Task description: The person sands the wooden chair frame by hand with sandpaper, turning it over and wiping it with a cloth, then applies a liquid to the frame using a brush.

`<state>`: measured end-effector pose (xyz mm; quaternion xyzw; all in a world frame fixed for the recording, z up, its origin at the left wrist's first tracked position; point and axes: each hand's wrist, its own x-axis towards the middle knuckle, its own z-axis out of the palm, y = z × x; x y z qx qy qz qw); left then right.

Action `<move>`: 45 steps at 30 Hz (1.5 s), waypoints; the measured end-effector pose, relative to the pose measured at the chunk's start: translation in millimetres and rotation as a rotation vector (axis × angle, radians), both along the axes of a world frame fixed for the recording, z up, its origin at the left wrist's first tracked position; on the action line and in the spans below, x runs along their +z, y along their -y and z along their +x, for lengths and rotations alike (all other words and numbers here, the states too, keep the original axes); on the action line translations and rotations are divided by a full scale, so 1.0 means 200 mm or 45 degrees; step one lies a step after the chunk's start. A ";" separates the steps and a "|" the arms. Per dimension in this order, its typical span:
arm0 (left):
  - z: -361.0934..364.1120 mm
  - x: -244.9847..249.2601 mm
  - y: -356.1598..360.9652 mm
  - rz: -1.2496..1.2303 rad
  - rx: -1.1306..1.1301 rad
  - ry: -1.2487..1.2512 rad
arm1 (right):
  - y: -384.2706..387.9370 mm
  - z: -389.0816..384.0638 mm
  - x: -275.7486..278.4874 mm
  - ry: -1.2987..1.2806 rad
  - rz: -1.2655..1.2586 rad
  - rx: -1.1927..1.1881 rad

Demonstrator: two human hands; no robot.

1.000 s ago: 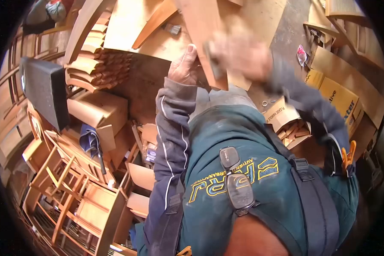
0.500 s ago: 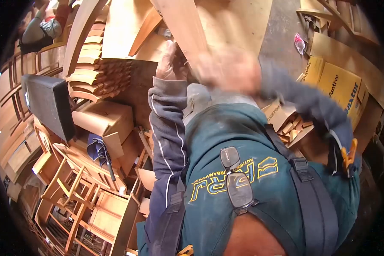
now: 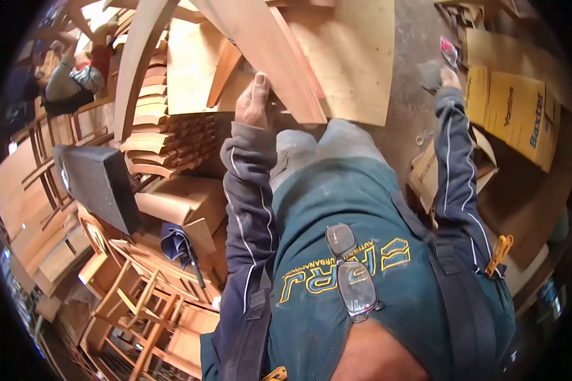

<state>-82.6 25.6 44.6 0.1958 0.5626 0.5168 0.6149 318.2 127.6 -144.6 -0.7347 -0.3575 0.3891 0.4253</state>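
Left hand (image 3: 253,105), upper centre: fingers curled at left edge of board (image 3: 270,57), can't tell if gripping. Right hand (image 3: 450,80), upper right: fingers closed on blurred grey block (image 3: 429,75). Board slants across upper centre, over pale desk (image 3: 359,63).

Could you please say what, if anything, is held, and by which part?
The right hand holds a blurred, grey block by one side; whether the left hand grips the long, pale-brown wooden board is unclear.
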 end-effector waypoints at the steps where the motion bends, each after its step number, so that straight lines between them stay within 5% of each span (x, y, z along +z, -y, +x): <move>1: -0.03 0.00 0.02 -0.048 -0.078 -0.050 | 0.07 -0.12 0.06 0.065 0.048 0.087; 5: -0.25 -0.01 0.02 -0.036 -0.307 -0.417 | 0.21 -0.58 0.47 -0.108 0.149 0.192; 9: -0.59 0.12 -0.02 0.352 -0.202 -0.759 | 0.38 -1.13 1.03 0.721 0.720 0.492; 14: -1.08 0.28 -0.19 0.900 -0.108 -2.063 | 0.53 -1.51 1.07 1.263 0.875 0.663; 17: -1.30 0.25 -0.33 0.802 -0.167 -2.417 | 0.57 -1.52 1.02 0.723 0.749 0.364; 18: -1.34 0.21 -0.36 0.650 -0.212 -2.349 | 0.57 -1.50 1.00 0.624 0.728 0.374; 21: -1.35 0.16 -0.43 0.241 -0.434 -2.444 | 0.56 -1.40 1.05 1.144 0.792 0.875; 29: -1.36 0.09 -0.47 0.063 -0.634 -2.161 | 0.44 -1.33 1.20 1.391 0.749 1.460; 36: -1.37 0.10 -0.48 0.024 -0.628 -2.201 | -0.34 -1.80 1.04 1.196 1.081 1.374; 39: -1.37 0.10 -0.47 0.034 -0.617 -2.192 | -0.75 -2.09 0.96 1.546 1.041 1.143; 45: -1.40 0.05 -0.45 0.071 -0.593 -2.288 | -0.24 -1.90 1.01 1.378 0.969 1.181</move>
